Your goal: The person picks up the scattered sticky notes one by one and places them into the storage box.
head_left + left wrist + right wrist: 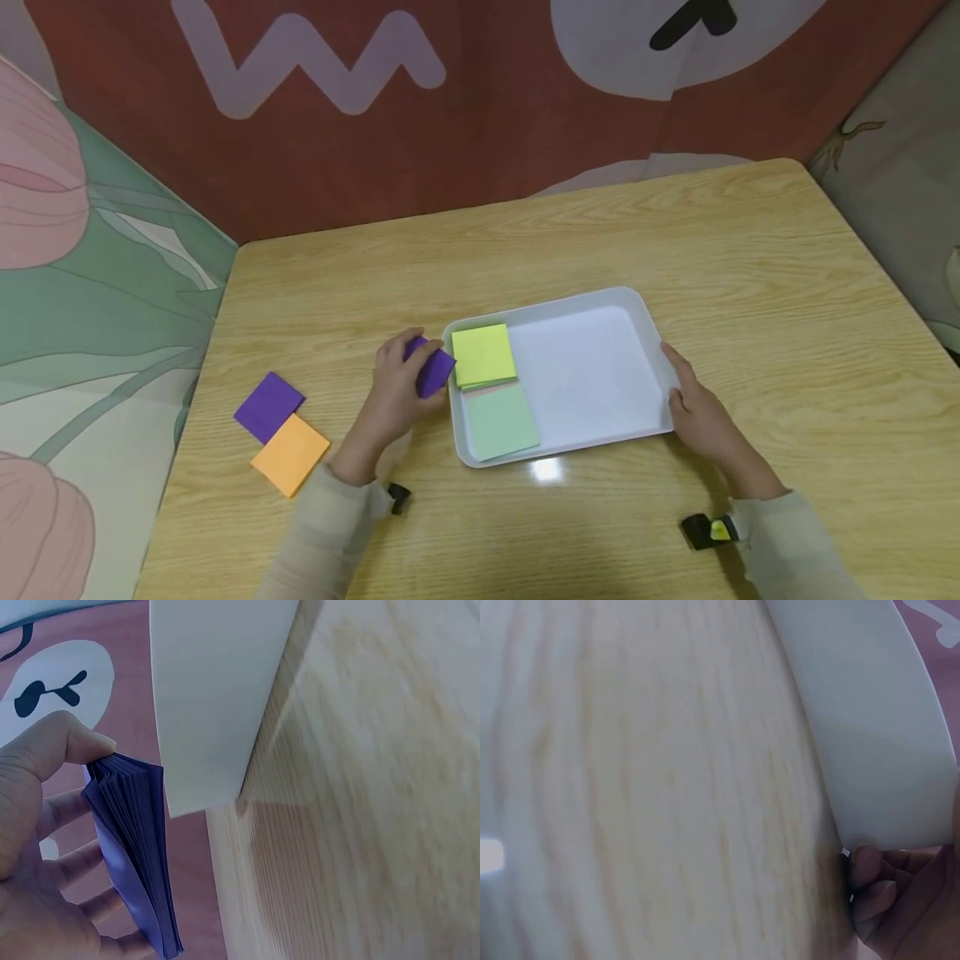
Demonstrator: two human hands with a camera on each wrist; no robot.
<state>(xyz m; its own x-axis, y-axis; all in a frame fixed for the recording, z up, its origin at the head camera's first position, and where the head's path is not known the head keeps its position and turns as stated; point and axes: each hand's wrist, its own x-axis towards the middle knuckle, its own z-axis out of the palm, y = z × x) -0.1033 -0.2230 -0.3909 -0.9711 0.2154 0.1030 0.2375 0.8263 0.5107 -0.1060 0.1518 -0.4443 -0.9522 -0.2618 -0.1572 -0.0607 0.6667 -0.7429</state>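
In the head view, my left hand (397, 387) pinches a purple sticky-note pad (437, 372) just off the left end of a white tray (588, 375). Seen from the left wrist, the thumb presses one edge of this pad (131, 847), the fingers lie behind it, and its sheets fan slightly apart. A yellow sticky-note pad (483, 356) lies in the tray's far left corner. Nearer to me in the tray is a pale green pad (502, 421), with a thin pinkish edge showing beside it. My right hand (701, 417) grips the tray's right end, fingers curled at its wall (885, 750).
Left of my left hand, another purple pad (270, 407) and an orange pad (291, 454) lie on the wooden table (540, 533), their corners meeting. A red patterned wall covering (450, 158) stands along the table's far edge. Both wrists wear small black devices.
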